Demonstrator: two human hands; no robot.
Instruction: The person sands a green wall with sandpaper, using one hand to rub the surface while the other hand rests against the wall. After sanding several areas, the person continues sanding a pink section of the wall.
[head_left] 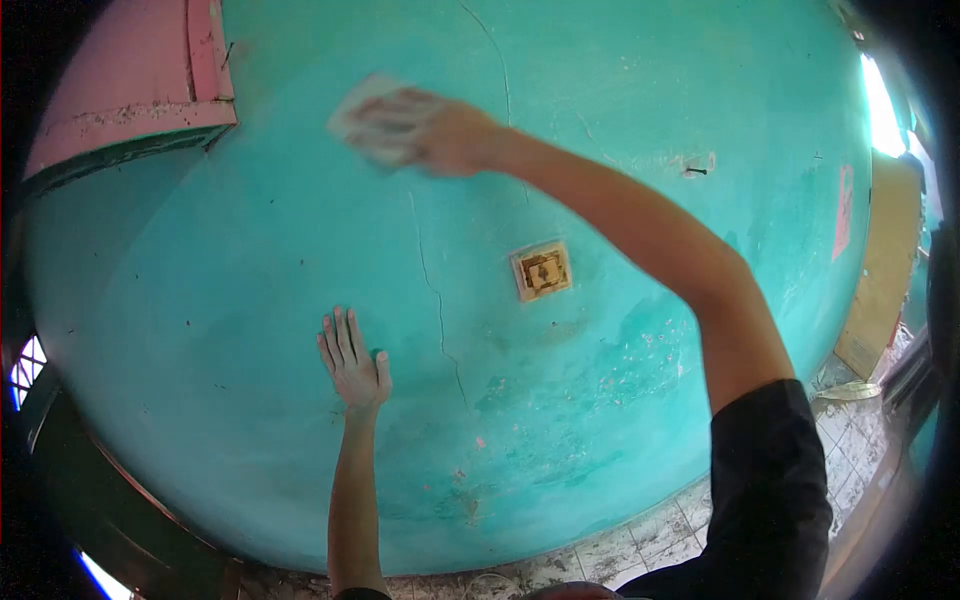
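Observation:
My right hand (425,130) is blurred by motion and presses a pale, flat sheet or cloth (355,108) to the upper part of the turquoise wall (300,220). What exactly the pale piece is cannot be made out. Lower and to the left, my left hand (355,360) lies flat on the wall with its fingers spread and holds nothing. Whitish dust covers its fingers. A square brown socket box (541,271) is set in the wall between and to the right of my hands. Thin cracks run down the wall.
A pink ledge (130,125) juts out at the upper left. A dark nail or hook (696,171) sticks out at the right. Dusty floor tiles (660,530) lie below the wall. A tan board (880,270) stands at the far right.

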